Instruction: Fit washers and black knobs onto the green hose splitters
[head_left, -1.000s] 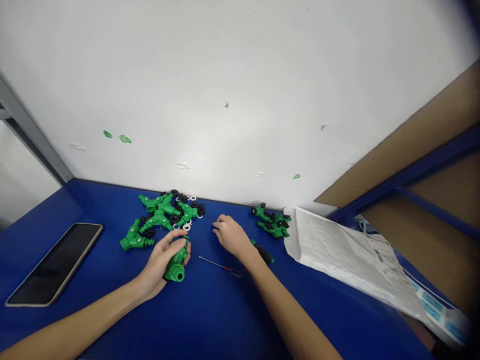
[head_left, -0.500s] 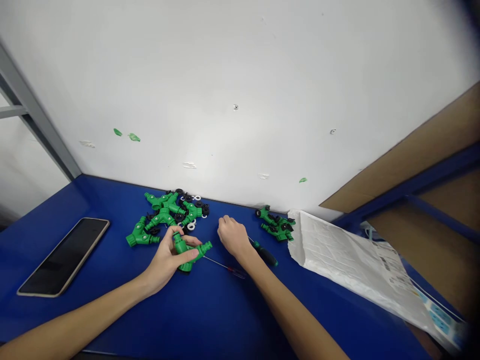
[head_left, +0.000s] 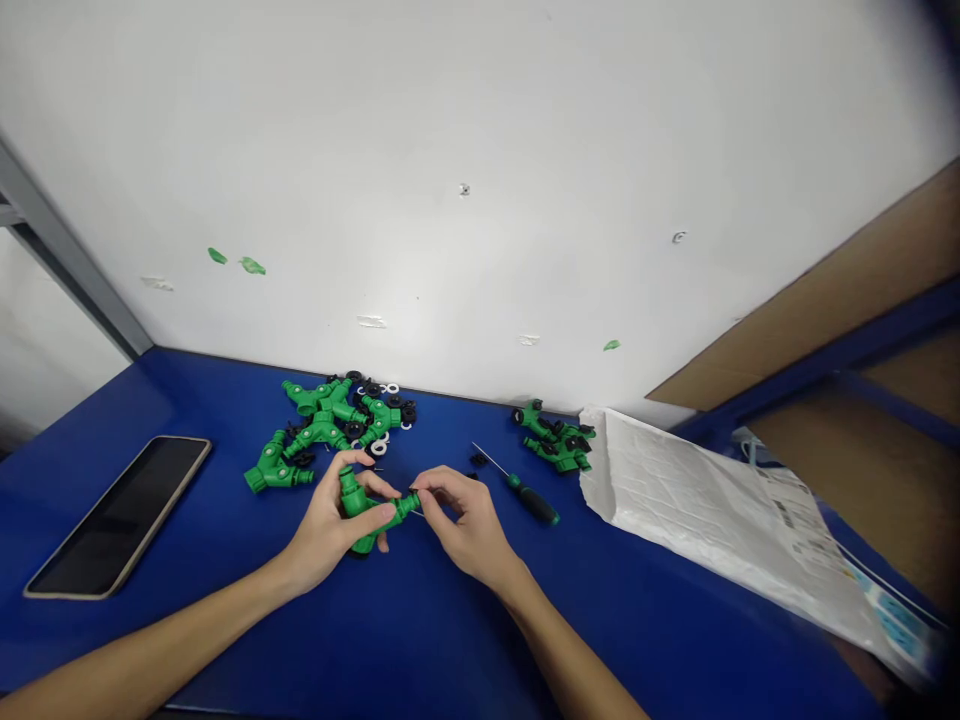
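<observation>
My left hand (head_left: 334,525) is wrapped round a green Y-shaped connector (head_left: 363,545), one arm of it pointing right. At the tip of that arm, my right hand (head_left: 465,520) pinches a small dark piece, too small to make out. Part of a thin metal shaft shows beneath my right fingertips. Just right of my right hand lies a green-and-black screwdriver (head_left: 532,500), its shaft pointing up and left. Small black parts (head_left: 478,460) lie near its tip.
Several green connectors (head_left: 319,432) with black parts and white rings (head_left: 379,449) lie behind my left hand. More assembled connectors (head_left: 559,445) sit at the right beside a white plastic bag (head_left: 675,500). A phone (head_left: 120,515) lies at the left; a white wall (head_left: 450,270) stands behind.
My right hand has come back and left from the table to the connector's right arm, now pinching a small dark piece. The green-and-black screwdriver is uncovered. The view has shifted slightly.
</observation>
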